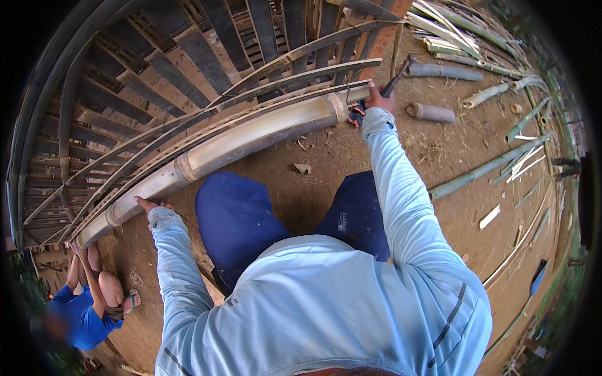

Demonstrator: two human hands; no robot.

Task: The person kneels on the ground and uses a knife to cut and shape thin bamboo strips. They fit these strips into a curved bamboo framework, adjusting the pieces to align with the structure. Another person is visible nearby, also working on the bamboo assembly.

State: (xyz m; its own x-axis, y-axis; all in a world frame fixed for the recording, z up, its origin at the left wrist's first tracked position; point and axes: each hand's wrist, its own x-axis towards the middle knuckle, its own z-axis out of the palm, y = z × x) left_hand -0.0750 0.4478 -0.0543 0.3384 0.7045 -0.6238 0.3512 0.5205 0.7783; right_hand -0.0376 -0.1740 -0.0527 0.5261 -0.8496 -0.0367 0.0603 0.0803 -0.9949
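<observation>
A long split bamboo pole (260, 135), pale and open along its upper face, curves across the view in front of my knees. My left hand (149, 204) grips its near edge toward the left, one finger laid on the pale face and the others partly hidden. At the pole's right end, my right hand (380, 100) is closed round a dark hammer-like tool (396, 78). An orange-and-black part, apparently its grip, shows on the hand's other side. The right thumb reaches to the bamboo's end.
A slatted bamboo frame (200, 59) stands beyond the pole. At lower left, a person in a blue shirt (94, 319) squats with hands at the pole's left end. Short bamboo pieces (433, 113), long green poles (470, 168) and split strips (442, 28) lie on dirt at right.
</observation>
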